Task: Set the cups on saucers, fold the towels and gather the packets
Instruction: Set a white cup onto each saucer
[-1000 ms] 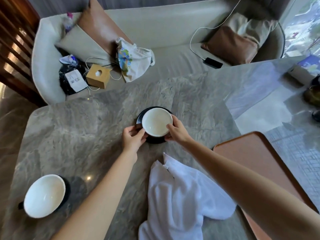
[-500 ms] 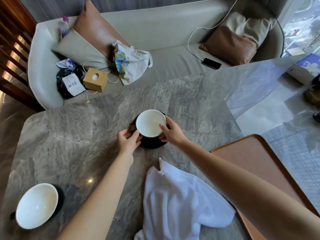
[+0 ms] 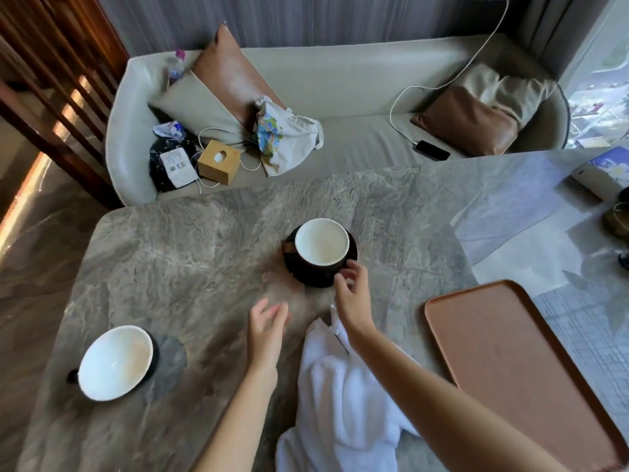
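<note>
A black cup with a white inside (image 3: pixel 321 241) stands on a black saucer (image 3: pixel 306 277) in the middle of the marble table (image 3: pixel 190 253). My right hand (image 3: pixel 352 294) hovers at the saucer's near right edge, fingers apart, holding nothing. My left hand (image 3: pixel 265 330) is lower and to the left, open above the table. A second black-and-white cup (image 3: pixel 115 362) sits near the table's left front, its saucer barely visible under it. A crumpled white towel (image 3: pixel 343 396) lies under my right forearm.
A brown tray (image 3: pixel 510 362) lies at the right. Behind the table is a beige sofa (image 3: pixel 357 155) with cushions, a bag, a wooden tissue box (image 3: pixel 218 161) and a phone on a cable. A box and dark objects sit at the far right edge.
Both hands have let go of the middle cup and saucer. My left hand has drawn back toward me; my right hand has slipped to the saucer's near edge.
</note>
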The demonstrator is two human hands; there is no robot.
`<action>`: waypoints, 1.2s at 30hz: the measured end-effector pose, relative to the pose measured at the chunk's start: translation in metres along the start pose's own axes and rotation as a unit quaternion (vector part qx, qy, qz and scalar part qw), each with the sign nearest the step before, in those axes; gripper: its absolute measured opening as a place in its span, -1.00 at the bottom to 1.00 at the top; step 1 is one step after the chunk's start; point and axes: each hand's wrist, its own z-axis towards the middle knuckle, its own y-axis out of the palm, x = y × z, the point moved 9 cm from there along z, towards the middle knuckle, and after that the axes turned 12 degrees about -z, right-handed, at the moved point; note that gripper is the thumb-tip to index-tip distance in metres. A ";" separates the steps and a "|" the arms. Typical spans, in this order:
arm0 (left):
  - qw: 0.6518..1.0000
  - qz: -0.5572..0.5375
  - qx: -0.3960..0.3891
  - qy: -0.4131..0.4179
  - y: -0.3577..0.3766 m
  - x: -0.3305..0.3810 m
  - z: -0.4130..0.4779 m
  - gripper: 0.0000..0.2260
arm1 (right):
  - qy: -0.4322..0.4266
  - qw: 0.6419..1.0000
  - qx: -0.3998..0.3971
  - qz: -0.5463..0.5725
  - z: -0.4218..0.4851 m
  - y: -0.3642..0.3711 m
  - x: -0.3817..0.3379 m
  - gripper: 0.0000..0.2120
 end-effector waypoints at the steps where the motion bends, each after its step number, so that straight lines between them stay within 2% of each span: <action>1: 1.000 -0.014 0.015 -0.006 -0.017 -0.010 -0.010 -0.63 | 0.002 1.000 -0.009 -0.006 -0.016 0.006 0.010 -0.69; 4: 0.994 -0.061 0.091 -0.011 -0.098 -0.025 -0.038 -0.73 | 0.012 0.996 -0.082 -0.043 -0.078 0.045 0.031 -0.68; 7: 0.986 -0.093 0.133 -0.048 -0.129 -0.040 -0.042 -0.66 | 0.000 0.994 -0.099 -0.039 -0.091 0.049 0.038 -0.69; 9: 0.979 -0.113 0.156 -0.060 -0.151 -0.038 -0.043 -0.61 | -0.001 0.989 -0.141 -0.050 -0.101 0.063 0.041 -0.69; 14: 0.959 -0.170 0.225 -0.036 -0.221 -0.005 -0.044 -0.62 | -0.008 0.950 -0.291 -0.111 -0.150 0.140 0.029 -0.76; 17: 0.942 -0.203 0.265 -0.028 -0.255 0.012 -0.033 -0.56 | 0.005 0.928 -0.349 -0.131 -0.172 0.176 0.021 -0.78; 19: 0.937 -0.207 0.281 -0.024 -0.278 0.026 -0.023 -0.59 | 0.021 0.918 -0.374 -0.128 -0.184 0.197 0.014 -0.79; 22: 0.953 -0.165 0.256 -0.010 -0.299 0.052 -0.005 -0.68 | 0.042 0.910 -0.392 -0.126 -0.197 0.226 0.003 -0.73; 26: 0.982 -0.100 0.161 -0.012 -0.301 0.076 0.017 -0.55 | 0.075 0.909 -0.389 -0.131 -0.203 0.256 -0.003 -0.65; 29: 0.986 -0.105 0.124 -0.024 -0.300 0.080 0.026 -0.62 | 0.092 0.913 -0.383 -0.108 -0.199 0.264 -0.004 -0.63; 34: 0.986 -0.124 0.101 -0.051 -0.302 0.072 0.038 -0.78 | 0.103 0.906 -0.397 -0.103 -0.191 0.266 -0.004 -0.62; 36: 0.984 -0.137 0.098 -0.057 -0.305 0.069 0.042 -0.78 | 0.103 0.904 -0.400 -0.109 -0.191 0.266 -0.005 -0.63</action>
